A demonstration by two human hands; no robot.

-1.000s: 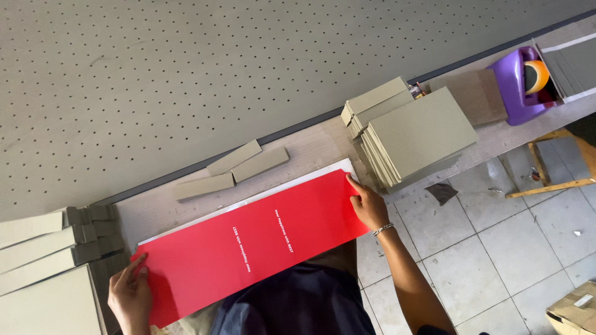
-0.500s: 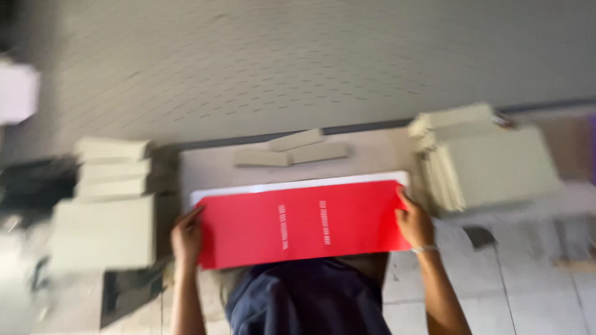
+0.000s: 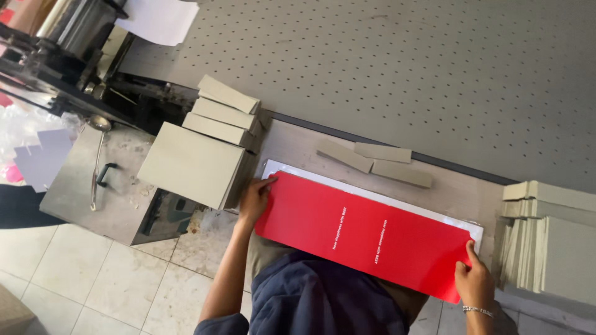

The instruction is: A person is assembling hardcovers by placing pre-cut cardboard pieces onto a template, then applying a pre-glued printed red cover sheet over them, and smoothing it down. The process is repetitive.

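Both hands grip the long red sheet [image 3: 366,236] at the workbench's [image 3: 459,192] front edge: left hand [image 3: 254,200] and right hand [image 3: 475,282] pinching opposite ends, grey board stacks [image 3: 192,162] beside.

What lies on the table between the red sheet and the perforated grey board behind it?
In the head view, three loose grey cardboard strips lie on the bare table between the red sheet and the perforated board.

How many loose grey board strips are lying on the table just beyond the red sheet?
3. One strip lies angled on the left, one strip sits behind the middle, and one strip lies to the right. None seems hidden there.
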